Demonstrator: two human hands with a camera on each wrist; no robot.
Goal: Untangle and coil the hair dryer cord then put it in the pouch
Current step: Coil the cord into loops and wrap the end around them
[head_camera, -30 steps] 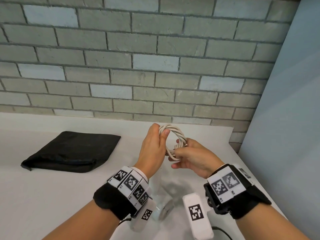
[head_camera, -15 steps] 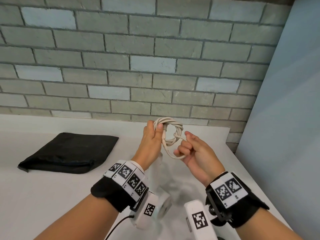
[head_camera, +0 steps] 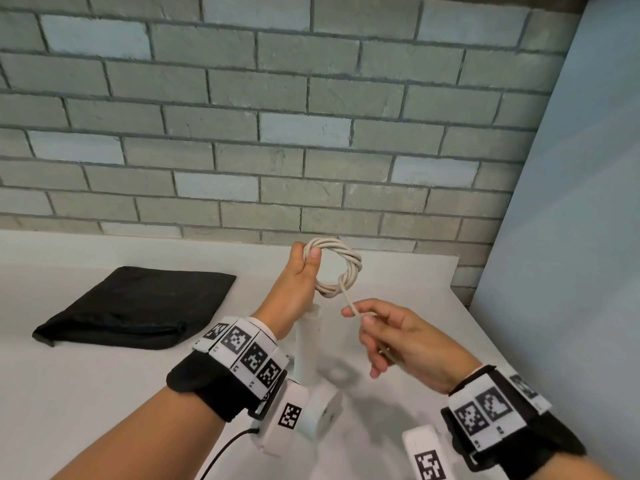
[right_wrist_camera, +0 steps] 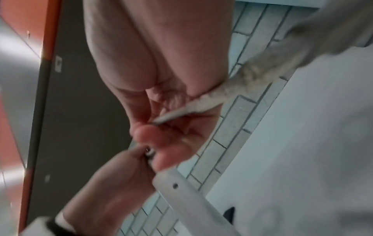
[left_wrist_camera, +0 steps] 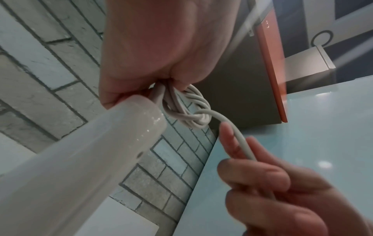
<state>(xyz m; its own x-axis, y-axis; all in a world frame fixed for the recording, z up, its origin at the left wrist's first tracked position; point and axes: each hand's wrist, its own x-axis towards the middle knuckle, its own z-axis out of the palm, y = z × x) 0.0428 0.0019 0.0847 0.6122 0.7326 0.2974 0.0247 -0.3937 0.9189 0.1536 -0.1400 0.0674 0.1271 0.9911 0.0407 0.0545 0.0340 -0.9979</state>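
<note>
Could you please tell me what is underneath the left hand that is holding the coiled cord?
Below the left hand and coiled cord, the white hair dryer hangs handle-up above the table. The wristband hides part of its body.

— How was the left hand (head_camera: 294, 289) posed?
— Raised, thumb and fingers curled, pinching the cord coil (head_camera: 337, 268).
— And the right hand (head_camera: 401, 336)?
— Lower, nearer the tabletop's right edge, fingers curled around the cord's loose end.
</note>
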